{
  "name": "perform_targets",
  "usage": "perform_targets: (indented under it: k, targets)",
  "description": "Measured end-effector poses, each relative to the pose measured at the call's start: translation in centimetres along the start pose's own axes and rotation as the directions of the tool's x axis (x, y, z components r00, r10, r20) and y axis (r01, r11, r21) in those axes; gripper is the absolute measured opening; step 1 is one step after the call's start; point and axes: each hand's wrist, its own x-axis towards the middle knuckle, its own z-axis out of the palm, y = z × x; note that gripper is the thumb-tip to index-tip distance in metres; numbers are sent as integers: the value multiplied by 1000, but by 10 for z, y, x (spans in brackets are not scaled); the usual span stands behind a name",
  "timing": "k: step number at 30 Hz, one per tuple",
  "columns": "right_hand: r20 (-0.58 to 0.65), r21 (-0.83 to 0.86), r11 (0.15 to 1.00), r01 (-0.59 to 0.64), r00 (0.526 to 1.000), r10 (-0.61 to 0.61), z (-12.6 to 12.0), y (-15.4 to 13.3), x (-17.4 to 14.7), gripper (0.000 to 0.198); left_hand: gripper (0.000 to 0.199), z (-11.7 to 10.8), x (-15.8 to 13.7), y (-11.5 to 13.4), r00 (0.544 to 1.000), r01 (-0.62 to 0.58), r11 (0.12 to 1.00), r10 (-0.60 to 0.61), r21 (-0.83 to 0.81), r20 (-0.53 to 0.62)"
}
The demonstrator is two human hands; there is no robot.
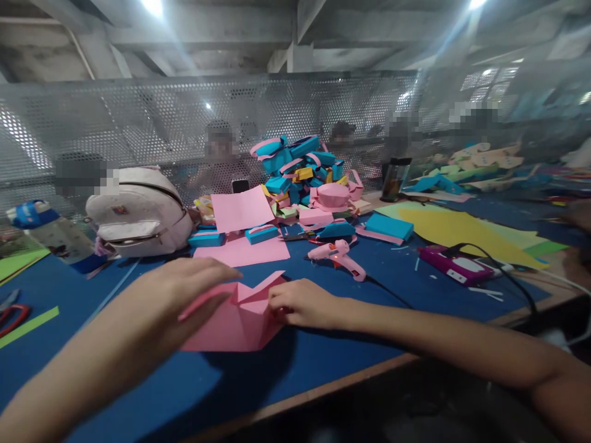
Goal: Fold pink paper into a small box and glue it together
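Note:
A folded pink paper shape (pixel 226 329), like a half-made box with creased corners and raised flaps, is held just above the near part of the blue table. My left hand (pixel 180 295) has its thumb in front of the left wall and its fingers over the top edge. With bent fingers, my right hand (pixel 307 304) pinches the right end; its fingertips are partly hidden. A pink hot glue gun (pixel 339 257) lies beyond my right hand, its black cord trailing right. Flat pink sheets (pixel 244 251) lie behind the paper shape.
A tall pile of blue, pink and yellow paper pieces (pixel 305 175) stands at the back. The white backpack (pixel 138 212) and a bottle (pixel 60 237) are left, near red-handled scissors (pixel 16 314). A purple box (pixel 457 264) with cables and yellow sheets (pixel 471 234) lie right. Behind is a perforated metal screen (pixel 184 104).

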Motion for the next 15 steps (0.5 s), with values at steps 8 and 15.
perform_targets:
  k: [8, 15]
  targets:
    - [39, -51, 997, 58, 998, -56, -6, -4, -18, 24, 48, 34, -45, 52, 949, -199, 877, 284, 437, -138]
    - [53, -113, 990, 83, 996, -77, -6, -5, -21, 20, 63, 55, -46, 19, 972, 97, 838, 35, 537, -231]
